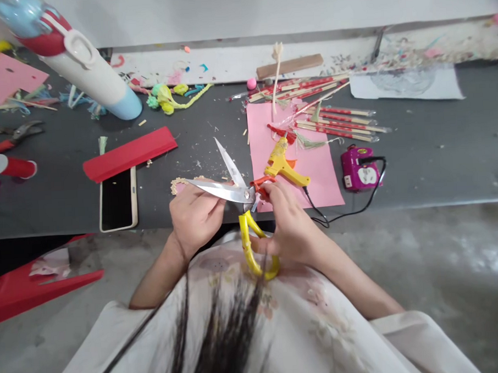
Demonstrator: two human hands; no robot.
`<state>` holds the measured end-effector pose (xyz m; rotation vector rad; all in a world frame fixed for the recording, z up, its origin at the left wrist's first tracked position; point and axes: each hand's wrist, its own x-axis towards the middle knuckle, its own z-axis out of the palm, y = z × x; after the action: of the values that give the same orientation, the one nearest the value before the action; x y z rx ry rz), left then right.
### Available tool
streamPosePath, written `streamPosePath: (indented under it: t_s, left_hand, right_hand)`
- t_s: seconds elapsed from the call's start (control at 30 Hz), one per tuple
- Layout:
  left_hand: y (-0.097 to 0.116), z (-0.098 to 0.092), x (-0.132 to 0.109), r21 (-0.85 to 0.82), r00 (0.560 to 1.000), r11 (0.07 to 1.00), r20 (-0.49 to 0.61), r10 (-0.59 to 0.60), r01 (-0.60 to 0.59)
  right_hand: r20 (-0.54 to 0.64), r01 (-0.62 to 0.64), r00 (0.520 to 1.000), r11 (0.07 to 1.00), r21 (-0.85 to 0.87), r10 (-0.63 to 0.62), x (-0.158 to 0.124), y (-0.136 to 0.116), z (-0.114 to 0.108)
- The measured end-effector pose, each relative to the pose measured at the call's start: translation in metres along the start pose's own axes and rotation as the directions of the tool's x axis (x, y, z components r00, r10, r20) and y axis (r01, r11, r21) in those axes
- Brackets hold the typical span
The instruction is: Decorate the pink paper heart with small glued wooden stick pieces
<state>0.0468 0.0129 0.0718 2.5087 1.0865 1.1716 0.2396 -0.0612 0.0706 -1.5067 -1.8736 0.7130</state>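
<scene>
Sensibly, the right hand (287, 229) grips the yellow-handled scissors (233, 191), blades wide; the left hand (194, 213) curls shut just beside them, so its fingertips should stay clear.

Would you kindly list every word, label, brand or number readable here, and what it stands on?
No text can be read.
Red paper chopstick sleeves: print too small.
Purple plastic socket block: marks blurred.
Yellow-handled steel scissors: no mark visible.
</scene>
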Motion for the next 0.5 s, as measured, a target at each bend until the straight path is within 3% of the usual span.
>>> streamPosePath:
  t_s: [0.2,0.5]
  left_hand:
    - [-0.0001,-0.0016,0.0022,0.003,0.999,1.000,0.039,0.013,-0.014]
    - [-0.0015,-0.0011,0.0044,-0.042,0.999,0.998,0.009,0.037,-0.037]
  right_hand:
    - [-0.018,0.037,0.999,0.996,-0.080,-0.039,-0.0038,0.0009,0.0031]
    - [-0.052,0.081,0.995,0.990,-0.117,-0.088,-0.0051,-0.0034,0.0053]
